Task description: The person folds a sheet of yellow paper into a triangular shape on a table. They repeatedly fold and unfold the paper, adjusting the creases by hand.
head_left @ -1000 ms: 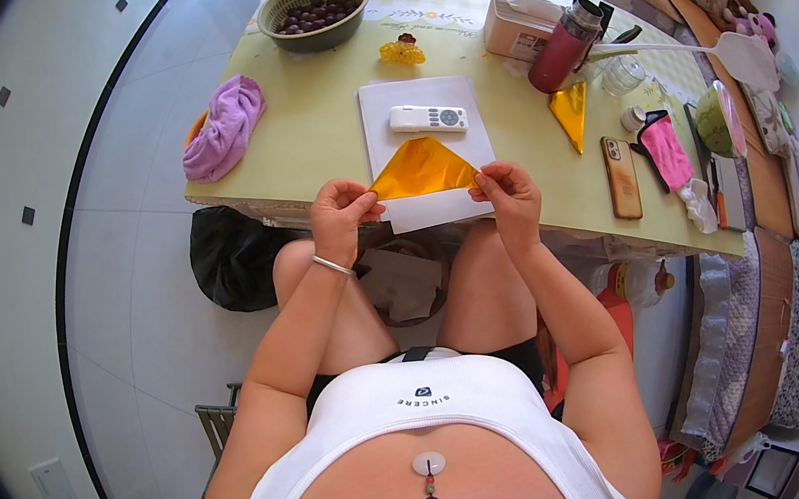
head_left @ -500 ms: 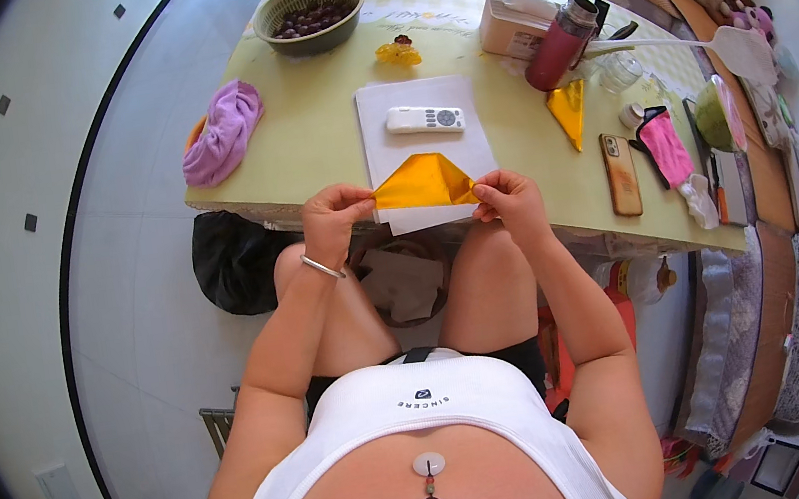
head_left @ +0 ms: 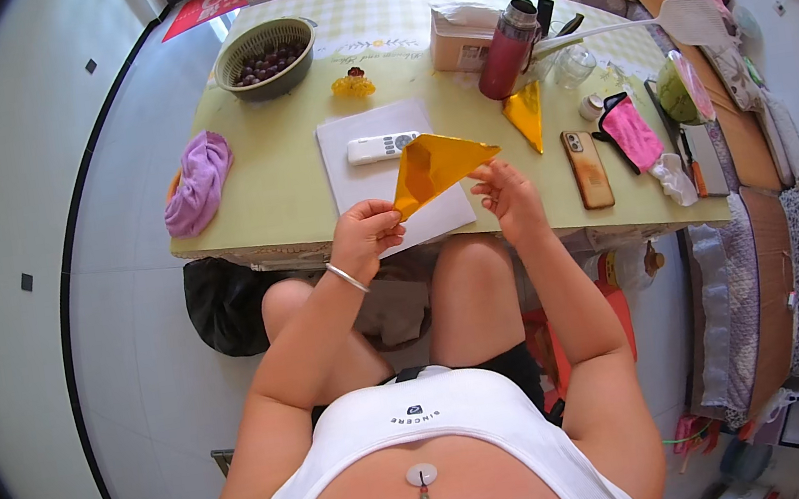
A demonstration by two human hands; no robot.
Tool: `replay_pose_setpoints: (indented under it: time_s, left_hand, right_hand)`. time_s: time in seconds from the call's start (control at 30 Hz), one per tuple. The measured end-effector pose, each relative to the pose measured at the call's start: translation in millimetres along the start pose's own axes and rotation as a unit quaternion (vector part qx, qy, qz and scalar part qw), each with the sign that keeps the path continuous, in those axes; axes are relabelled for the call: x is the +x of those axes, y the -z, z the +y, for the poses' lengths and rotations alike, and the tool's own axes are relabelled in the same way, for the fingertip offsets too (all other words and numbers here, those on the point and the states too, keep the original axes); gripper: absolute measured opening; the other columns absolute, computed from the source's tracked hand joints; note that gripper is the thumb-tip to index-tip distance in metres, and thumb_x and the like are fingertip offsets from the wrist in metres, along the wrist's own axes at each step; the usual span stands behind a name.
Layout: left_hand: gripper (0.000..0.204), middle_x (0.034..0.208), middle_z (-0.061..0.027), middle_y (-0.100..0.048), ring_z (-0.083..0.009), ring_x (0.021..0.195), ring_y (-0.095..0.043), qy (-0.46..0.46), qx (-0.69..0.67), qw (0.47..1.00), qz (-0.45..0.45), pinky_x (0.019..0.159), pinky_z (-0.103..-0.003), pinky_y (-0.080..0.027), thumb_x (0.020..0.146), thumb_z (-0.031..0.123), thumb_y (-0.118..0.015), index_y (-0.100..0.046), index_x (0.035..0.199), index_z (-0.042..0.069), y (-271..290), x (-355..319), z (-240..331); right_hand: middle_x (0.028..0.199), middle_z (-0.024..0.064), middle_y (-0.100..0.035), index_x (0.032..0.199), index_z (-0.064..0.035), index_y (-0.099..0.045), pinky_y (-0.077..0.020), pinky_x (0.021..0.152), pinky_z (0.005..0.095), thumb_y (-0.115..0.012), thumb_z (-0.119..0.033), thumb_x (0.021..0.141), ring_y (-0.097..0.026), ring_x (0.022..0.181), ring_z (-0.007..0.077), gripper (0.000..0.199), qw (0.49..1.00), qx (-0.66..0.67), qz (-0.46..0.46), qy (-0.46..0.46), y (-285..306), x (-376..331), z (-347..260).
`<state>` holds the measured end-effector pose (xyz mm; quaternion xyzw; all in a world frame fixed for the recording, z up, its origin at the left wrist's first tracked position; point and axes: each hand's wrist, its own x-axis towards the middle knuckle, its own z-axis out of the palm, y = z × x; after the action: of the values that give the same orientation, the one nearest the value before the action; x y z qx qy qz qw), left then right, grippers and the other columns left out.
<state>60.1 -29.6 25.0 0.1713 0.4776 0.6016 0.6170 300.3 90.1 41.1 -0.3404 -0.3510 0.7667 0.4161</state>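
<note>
In the head view, the left grip (head_left: 365, 241) is pinched on one corner of the gold foil (head_left: 437, 169), held tilted over the white paper (head_left: 341, 191) on the bench (head_left: 260, 187). The right grip (head_left: 516, 202) has its fingers loosely apart by the opposite corner; contact is unclear. Supported one-sidedly, the foil could swing, crease or snag the remote control (head_left: 371, 149).

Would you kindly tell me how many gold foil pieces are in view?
2: the held foil in the left hand, and the other foil on the table beside the dark red flask. More may be hidden.
</note>
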Motion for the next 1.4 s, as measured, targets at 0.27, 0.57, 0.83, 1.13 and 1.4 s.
replay_pose_setpoints:
  time_s: [0.27, 0.57, 0.83, 1.13, 1.4]
  left_hand:
    - [0.026, 0.104, -0.0121, -0.072, -0.0179, 0.079, -0.071, 0.004, 0.087, 0.996, -0.018, 0.074, -0.029, -0.059, 0.093, 0.012, -0.070, -0.062, 0.114, -0.001, -55, -7, -11]
    - [0.015, 0.097, -0.0079, -0.072, -0.0119, 0.080, -0.067, -0.107, 0.163, 0.981, 0.007, 0.073, -0.025, -0.055, 0.096, 0.008, -0.064, -0.066, 0.108, 0.001, 18, -28, -19]
    - [0.009, 0.090, -0.0050, -0.071, -0.0084, 0.074, -0.064, -0.225, 0.200, 0.952, 0.055, 0.069, -0.023, -0.053, 0.096, 0.001, -0.062, -0.068, 0.102, -0.002, 44, -33, -25]
    - [0.026, 0.099, -0.0118, -0.068, -0.0282, 0.090, -0.065, -0.482, 0.567, 0.666, 0.061, 0.080, -0.040, -0.052, 0.075, 0.010, -0.079, -0.072, 0.100, 0.005, 24, -40, 3]
    - [0.022, 0.103, -0.0115, -0.070, -0.0309, 0.096, -0.064, -0.474, 0.673, 0.568, -0.010, 0.085, -0.044, -0.050, 0.074, 0.008, -0.076, -0.072, 0.095, 0.004, 29, -38, 1]
  right_hand:
    - [0.094, 0.0042, -0.072, 0.108, -0.0073, -0.065, -0.0439, 0.062, 0.0232, -0.065, -0.015, 0.096, -0.065, 0.075, 0.0115, 0.014, 0.991, -0.082, 0.085, 0.058, -6, 6, 22]
    - [0.077, 0.0061, -0.070, 0.096, -0.0018, -0.071, -0.0429, 0.052, 0.0277, -0.062, -0.009, 0.085, -0.059, 0.058, 0.0128, 0.016, 0.858, -0.405, 0.283, 0.142, 156, 149, -68]
    - [0.101, 0.0208, -0.074, 0.099, -0.0058, -0.078, -0.0534, 0.089, 0.0419, -0.060, -0.017, 0.084, -0.071, 0.098, 0.0367, 0.026, 0.740, -0.596, 0.308, 0.051, 170, 191, -80]
    - [0.109, 0.0209, -0.071, 0.114, -0.0058, -0.072, -0.0524, 0.092, 0.0443, -0.061, -0.021, 0.088, -0.066, 0.108, 0.0360, 0.032, 0.639, -0.666, 0.329, 0.202, 107, 140, -71]
    - [0.107, 0.0132, -0.071, 0.105, -0.0074, -0.073, -0.0531, 0.087, 0.0407, -0.072, -0.015, 0.084, -0.066, 0.101, 0.0320, 0.023, 0.700, -0.618, -0.138, 0.329, 9, 31, 6]
